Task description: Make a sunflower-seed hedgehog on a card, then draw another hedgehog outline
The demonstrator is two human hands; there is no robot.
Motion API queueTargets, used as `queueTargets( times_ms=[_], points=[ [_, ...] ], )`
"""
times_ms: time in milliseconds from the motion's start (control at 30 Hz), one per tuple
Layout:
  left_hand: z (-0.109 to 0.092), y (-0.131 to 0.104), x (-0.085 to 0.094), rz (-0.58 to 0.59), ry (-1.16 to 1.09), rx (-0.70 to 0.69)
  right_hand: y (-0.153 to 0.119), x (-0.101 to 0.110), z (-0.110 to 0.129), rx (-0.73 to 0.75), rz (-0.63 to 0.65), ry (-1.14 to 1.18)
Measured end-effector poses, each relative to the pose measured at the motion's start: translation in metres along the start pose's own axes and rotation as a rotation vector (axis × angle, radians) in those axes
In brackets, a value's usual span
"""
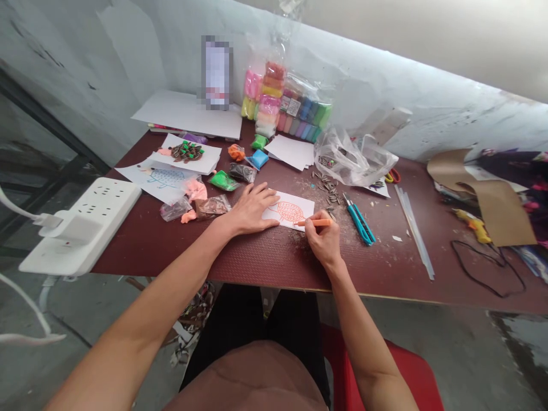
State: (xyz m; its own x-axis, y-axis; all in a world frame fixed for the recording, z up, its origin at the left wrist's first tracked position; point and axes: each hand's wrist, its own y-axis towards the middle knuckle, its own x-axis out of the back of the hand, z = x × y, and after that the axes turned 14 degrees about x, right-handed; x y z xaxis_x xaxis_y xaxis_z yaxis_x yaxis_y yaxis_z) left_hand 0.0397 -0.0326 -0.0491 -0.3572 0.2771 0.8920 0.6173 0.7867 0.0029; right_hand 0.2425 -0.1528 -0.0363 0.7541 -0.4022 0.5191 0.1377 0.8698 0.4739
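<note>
A white sheet of paper (306, 206) lies on the dark red table, with an orange drawing (290, 212) of a rounded, patterned body on it. My left hand (253, 210) rests flat on the left part of the sheet, fingers spread, covering some of the drawing. In my right hand (324, 240) is an orange marker (314, 222), its tip at the lower edge of the drawing. To the right of that hand lies a teal craft knife (362, 221). Loose sunflower seeds (331, 191) are scattered behind it.
Packets of coloured clay (225, 180) and a sheet with a blue drawing (160, 181) lie at left. A white power strip (81, 228) overhangs the left edge. Bagged clay (303, 114) leans on the wall. Glue sticks (414, 231) and a yellow glue gun (475, 225) are at right.
</note>
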Motion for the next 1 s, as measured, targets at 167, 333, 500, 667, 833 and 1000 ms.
queueTargets(
  times_ms=[167, 333, 500, 667, 833, 1000],
  points=[
    [-0.0008, -0.0001, 0.0007, 0.005, 0.009, 0.014, 0.0006, -0.0019, 0.0007, 0.015, 0.005, -0.004],
    [-0.0017, 0.0000, 0.0017, 0.027, 0.024, 0.038, 0.0006, -0.0023, 0.0011, -0.002, 0.011, 0.020],
    [-0.0025, -0.0007, 0.0024, 0.017, 0.040, 0.031, 0.0004, -0.0016, 0.0015, -0.005, 0.018, 0.030],
    [-0.0034, -0.0010, 0.0021, 0.006, 0.060, 0.034, 0.0001, -0.0017, 0.0014, -0.017, 0.023, 0.062],
    [-0.0036, -0.0009, 0.0022, 0.008, 0.063, 0.028, -0.0004, -0.0022, 0.0003, -0.021, 0.020, 0.072],
    [-0.0059, -0.0014, 0.0046, 0.026, 0.077, 0.040, -0.0007, -0.0024, -0.0016, -0.033, 0.029, 0.077]
  ],
)
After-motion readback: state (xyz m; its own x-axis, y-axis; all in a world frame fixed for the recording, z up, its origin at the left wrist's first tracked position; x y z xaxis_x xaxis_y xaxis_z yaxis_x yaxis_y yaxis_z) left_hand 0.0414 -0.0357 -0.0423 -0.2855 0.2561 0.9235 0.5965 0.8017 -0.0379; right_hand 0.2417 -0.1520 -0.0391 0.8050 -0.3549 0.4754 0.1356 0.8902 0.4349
